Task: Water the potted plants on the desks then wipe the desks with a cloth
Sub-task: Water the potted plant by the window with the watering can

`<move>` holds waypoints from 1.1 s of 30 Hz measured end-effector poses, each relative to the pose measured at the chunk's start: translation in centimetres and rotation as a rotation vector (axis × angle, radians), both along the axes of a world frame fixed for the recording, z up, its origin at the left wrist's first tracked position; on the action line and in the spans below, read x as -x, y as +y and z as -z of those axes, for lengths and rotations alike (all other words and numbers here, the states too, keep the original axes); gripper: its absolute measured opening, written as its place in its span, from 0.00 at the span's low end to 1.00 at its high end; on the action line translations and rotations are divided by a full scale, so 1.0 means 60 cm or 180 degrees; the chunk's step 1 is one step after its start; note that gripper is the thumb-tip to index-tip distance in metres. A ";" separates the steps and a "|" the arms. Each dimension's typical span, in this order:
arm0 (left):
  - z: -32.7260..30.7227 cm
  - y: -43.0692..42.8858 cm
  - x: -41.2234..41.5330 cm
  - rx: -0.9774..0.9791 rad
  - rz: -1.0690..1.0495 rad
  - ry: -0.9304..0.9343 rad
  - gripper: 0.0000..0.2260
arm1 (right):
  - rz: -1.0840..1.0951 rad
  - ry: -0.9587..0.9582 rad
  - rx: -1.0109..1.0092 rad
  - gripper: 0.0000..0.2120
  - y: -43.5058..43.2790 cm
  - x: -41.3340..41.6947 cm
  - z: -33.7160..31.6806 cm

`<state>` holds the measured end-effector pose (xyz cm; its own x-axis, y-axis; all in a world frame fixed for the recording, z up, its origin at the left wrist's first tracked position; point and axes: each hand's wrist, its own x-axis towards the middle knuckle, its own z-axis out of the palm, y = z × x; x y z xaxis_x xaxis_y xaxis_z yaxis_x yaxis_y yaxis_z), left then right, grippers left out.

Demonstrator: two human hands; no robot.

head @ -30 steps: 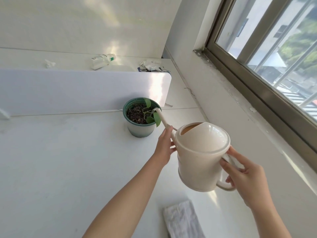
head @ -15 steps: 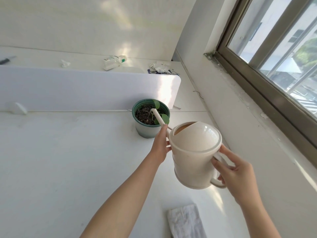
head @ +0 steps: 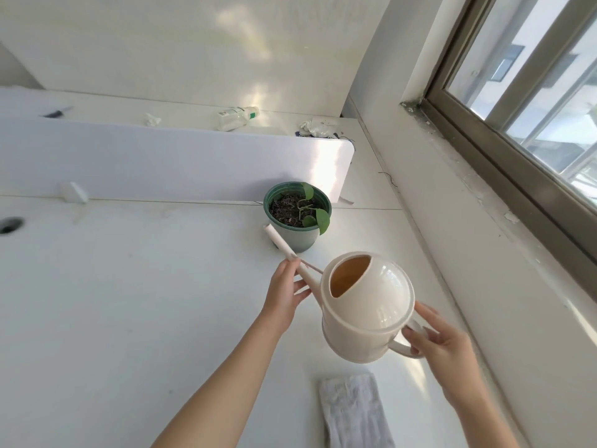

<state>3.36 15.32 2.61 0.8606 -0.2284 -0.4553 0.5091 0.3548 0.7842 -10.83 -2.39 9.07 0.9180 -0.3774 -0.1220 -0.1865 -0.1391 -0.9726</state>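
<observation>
Currently watering can (head: 368,312) aloft: right hand (head: 442,347) grips its handle, left hand (head: 286,291) pinches the spout, tip just left of potted plant (head: 303,237); cloth (head: 352,412) on table (head: 129,318) below.

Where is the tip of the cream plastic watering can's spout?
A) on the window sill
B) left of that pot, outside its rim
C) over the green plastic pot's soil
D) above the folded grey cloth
B: the spout tip of the watering can sits left of the green plastic pot, outside its rim, not above the soil.

Bright daylight from the window (head: 533,101), sharp focus, glare patches, wide-angle edge bending.
</observation>
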 end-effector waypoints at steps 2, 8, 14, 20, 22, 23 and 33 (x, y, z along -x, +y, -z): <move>0.008 0.020 0.018 -0.0042 -0.0150 0.0002 0.14 | -0.0192 0.0025 0.0049 0.24 -0.003 0.000 0.016; 0.024 0.088 0.064 -0.0029 -0.0726 -0.0016 0.08 | -0.0681 0.0162 -0.0288 0.26 0.019 -0.013 0.057; 0.038 0.147 0.098 -0.0112 -0.1295 0.0001 0.09 | -0.1163 0.0273 -0.0217 0.28 0.058 -0.042 0.082; 0.046 0.183 0.117 -0.0041 -0.1705 0.0100 0.08 | -0.1510 0.0322 -0.0149 0.27 0.084 -0.066 0.103; 0.046 0.188 0.119 -0.0036 -0.1792 0.0084 0.07 | -0.1585 0.0309 -0.0149 0.28 0.090 -0.069 0.112; 0.047 0.189 0.119 -0.0057 -0.1817 0.0065 0.06 | -0.1614 0.0308 -0.0152 0.28 0.092 -0.071 0.116; 0.006 0.194 0.135 -0.1467 -0.1216 0.0311 0.11 | -0.2079 0.0344 0.0312 0.22 0.054 -0.102 0.121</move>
<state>-4.74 26.99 2.27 0.7921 0.3280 -0.5148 0.4899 0.1617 0.8567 -4.73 0.84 1.83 0.9462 0.2377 -0.2197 -0.1298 -0.3432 -0.9302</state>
